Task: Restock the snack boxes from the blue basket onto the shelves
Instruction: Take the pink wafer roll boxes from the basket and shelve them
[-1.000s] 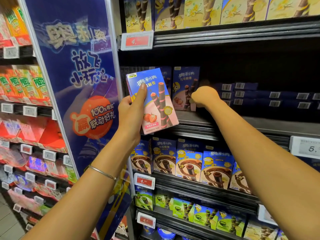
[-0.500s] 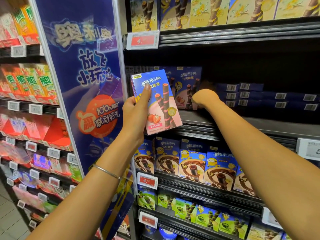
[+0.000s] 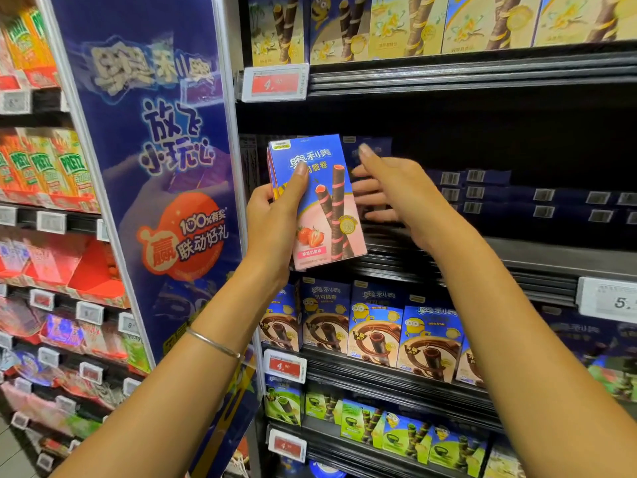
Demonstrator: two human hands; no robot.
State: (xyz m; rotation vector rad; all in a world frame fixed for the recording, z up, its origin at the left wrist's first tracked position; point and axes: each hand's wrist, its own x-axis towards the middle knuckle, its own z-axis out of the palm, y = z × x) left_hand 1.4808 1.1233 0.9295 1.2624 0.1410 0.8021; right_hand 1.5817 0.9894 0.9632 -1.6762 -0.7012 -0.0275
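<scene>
Pinched upright in left hand (image 3: 272, 222), thumb across front: at least two strawberry snack boxes (image 3: 327, 215), before middle shelf (image 3: 551, 257). Just beside them, right hand (image 3: 396, 191) with fingers spread, holding nothing.

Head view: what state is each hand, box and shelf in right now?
strawberry boxes: upright, in front of the middle shelf, gripped together.
left hand: holds the strawberry boxes, thumb on the front.
right hand: fingers straight, holding nothing.
dark blue boxes: lying flat, stacked on the middle shelf.
</scene>
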